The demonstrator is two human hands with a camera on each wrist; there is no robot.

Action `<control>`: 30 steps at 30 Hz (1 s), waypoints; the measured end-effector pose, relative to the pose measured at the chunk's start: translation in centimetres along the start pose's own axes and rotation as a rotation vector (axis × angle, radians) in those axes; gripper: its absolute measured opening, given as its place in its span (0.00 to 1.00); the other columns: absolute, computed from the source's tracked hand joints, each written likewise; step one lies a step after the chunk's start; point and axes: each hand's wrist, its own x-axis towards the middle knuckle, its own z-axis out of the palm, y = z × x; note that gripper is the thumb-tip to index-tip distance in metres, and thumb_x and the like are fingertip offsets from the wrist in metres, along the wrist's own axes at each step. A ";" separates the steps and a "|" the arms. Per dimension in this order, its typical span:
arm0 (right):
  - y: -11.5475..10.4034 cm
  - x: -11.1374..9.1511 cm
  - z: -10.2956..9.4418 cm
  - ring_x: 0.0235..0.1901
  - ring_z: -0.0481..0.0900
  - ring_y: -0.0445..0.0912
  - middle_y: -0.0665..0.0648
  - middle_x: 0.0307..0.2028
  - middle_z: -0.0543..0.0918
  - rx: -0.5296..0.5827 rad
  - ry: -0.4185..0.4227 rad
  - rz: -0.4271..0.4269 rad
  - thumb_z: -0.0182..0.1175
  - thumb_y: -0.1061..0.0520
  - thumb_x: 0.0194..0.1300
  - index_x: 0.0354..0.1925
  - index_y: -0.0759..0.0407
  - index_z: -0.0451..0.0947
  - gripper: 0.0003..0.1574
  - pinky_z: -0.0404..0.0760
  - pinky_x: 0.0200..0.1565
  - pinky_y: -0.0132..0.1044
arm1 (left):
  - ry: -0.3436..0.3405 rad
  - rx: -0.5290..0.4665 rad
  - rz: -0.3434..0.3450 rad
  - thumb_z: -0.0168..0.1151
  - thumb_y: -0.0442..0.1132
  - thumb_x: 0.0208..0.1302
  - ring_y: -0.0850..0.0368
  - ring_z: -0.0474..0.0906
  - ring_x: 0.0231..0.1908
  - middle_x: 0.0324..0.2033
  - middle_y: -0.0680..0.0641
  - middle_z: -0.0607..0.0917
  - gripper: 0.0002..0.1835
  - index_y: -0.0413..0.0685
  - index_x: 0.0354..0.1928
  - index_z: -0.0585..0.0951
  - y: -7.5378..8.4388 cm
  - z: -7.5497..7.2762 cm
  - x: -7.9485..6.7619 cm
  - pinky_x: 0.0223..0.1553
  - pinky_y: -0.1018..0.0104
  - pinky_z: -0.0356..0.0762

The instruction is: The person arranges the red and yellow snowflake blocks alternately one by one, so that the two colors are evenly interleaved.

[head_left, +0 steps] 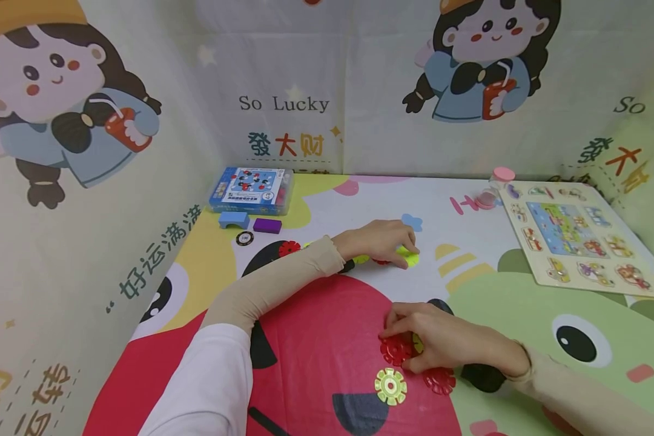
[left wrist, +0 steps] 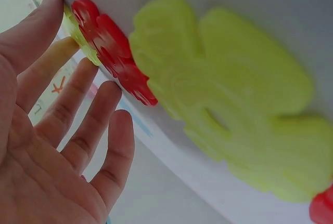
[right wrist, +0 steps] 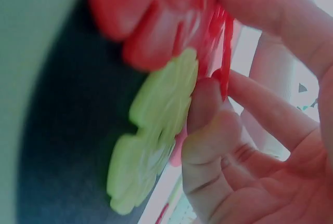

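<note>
A row of red and yellow snowflake discs runs across the back of the table. At its right end my left hand point(head_left: 384, 241) holds a yellow snowflake disc point(head_left: 412, 257) by its rim between thumb and fingertips. In the left wrist view that disc point(left wrist: 80, 37) lies past a red disc point(left wrist: 112, 47) and a near yellow one point(left wrist: 208, 89). Closer to me, my right hand point(head_left: 441, 336) pinches a red snowflake disc point(head_left: 395, 350), seen edge-on point(right wrist: 227, 47) in the right wrist view. Beneath that hand lie a yellow disc point(right wrist: 156, 130) and a red disc point(head_left: 440, 381). Another yellow disc point(head_left: 390, 386) lies nearby.
At the back left stands a plastic box point(head_left: 251, 191), with a blue arch block point(head_left: 234, 220), a purple block point(head_left: 267, 226) and a round chip point(head_left: 244, 238) before it. A puzzle board point(head_left: 583, 236) lies at the right beside a pink-lidded jar point(head_left: 502, 177).
</note>
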 end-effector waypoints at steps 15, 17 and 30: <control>9.9 -0.3 -6.5 0.27 0.75 0.39 0.46 0.31 0.82 -0.150 0.353 0.205 0.77 0.50 0.40 0.42 0.54 0.85 0.26 0.76 0.28 0.28 | -0.003 -0.009 0.015 0.64 0.57 0.57 0.63 0.68 0.55 0.56 0.57 0.75 0.25 0.69 0.59 0.76 0.0 -0.1 0.1 0.53 0.67 0.72; 11.5 -0.4 -6.8 0.27 0.75 0.40 0.49 0.31 0.83 -0.160 0.347 0.249 0.77 0.51 0.42 0.42 0.56 0.85 0.26 0.76 0.29 0.28 | -0.005 -0.011 0.011 0.64 0.57 0.57 0.63 0.68 0.55 0.56 0.57 0.75 0.26 0.69 0.59 0.76 0.0 -0.1 0.0 0.53 0.67 0.72; 12.4 -0.6 -6.5 0.30 0.72 0.42 0.56 0.34 0.80 -0.185 0.328 0.270 0.73 0.50 0.50 0.50 0.65 0.81 0.31 0.73 0.29 0.29 | -0.012 -0.034 0.021 0.66 0.57 0.54 0.62 0.70 0.54 0.54 0.57 0.77 0.26 0.66 0.57 0.78 -0.2 -0.4 0.5 0.51 0.67 0.73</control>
